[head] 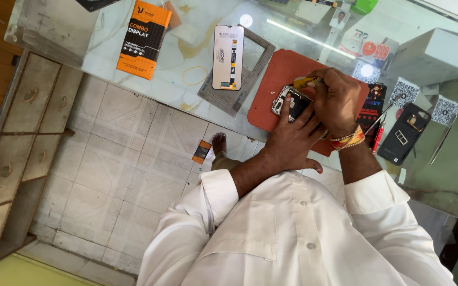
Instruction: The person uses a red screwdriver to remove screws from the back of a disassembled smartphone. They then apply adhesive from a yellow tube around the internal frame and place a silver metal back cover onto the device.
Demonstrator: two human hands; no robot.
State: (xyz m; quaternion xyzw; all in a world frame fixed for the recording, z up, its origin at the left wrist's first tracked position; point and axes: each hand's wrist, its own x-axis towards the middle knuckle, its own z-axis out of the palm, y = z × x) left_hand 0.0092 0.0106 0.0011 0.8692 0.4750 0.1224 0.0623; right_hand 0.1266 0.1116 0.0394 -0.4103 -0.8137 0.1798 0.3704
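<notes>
On a glass tabletop [107,53], an opened phone [291,102] lies on a red work mat [276,79] as a person in a white shirt bends over it. Far left of the mat, an orange and black box [143,38] rests on the glass; between box and mat, a white display panel [227,57] lies on a grey perforated pad [250,79], with a yellow rubber band [194,75] beside it. At the mat's near edge, the left hand [290,143] presses down on the phone, fingers [284,114] spread apart and flat across its frame. Just right of it, the right hand [337,100], banded at the wrist, has its fingers closed on a small yellow tool [304,81] touching the phone's top end. Right of the mat, a red-handled screwdriver [378,135], a black phone back cover [404,133] and metal tweezers [441,144] lie well apart from the hands.
</notes>
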